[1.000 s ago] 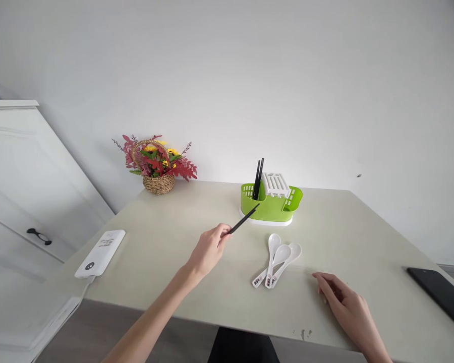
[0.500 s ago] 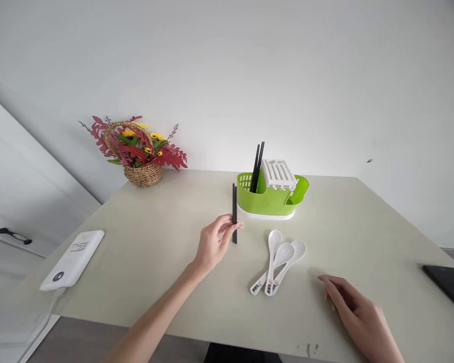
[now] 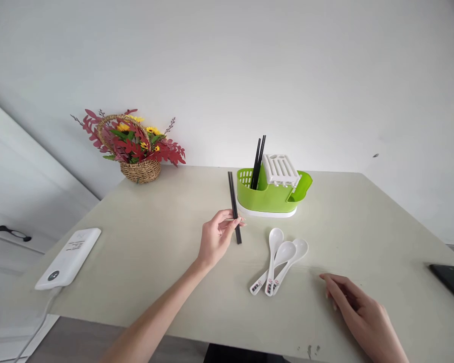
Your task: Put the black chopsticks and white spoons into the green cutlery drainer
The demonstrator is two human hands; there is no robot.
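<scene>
A pair of black chopsticks [image 3: 232, 194] is pinched between the thumb and fingers of my left hand [image 3: 217, 237]. They lean slightly to the left, in front of the green utensil holder [image 3: 267, 199]. More black chopsticks [image 3: 256, 164] stand in the holder's left compartment, and a white slotted rack [image 3: 281, 170] covers its middle. Three white spoons [image 3: 275, 262] lie overlapping on the table, right of my left hand. My right hand [image 3: 359, 312] rests on the table to the right of the spoons, fingers loosely curled; nothing shows in it.
A wicker basket of artificial flowers [image 3: 140, 171] stands at the back left. On the left edge lies a white power bank [image 3: 68, 259] with a cable. A black phone [image 3: 453, 282] sits at the right edge. The wall rises directly behind the table [image 3: 174, 212].
The chopsticks in my left hand have tilted from upright, their tops now leaning left. My right hand has stayed in place. The view has shifted slightly.
</scene>
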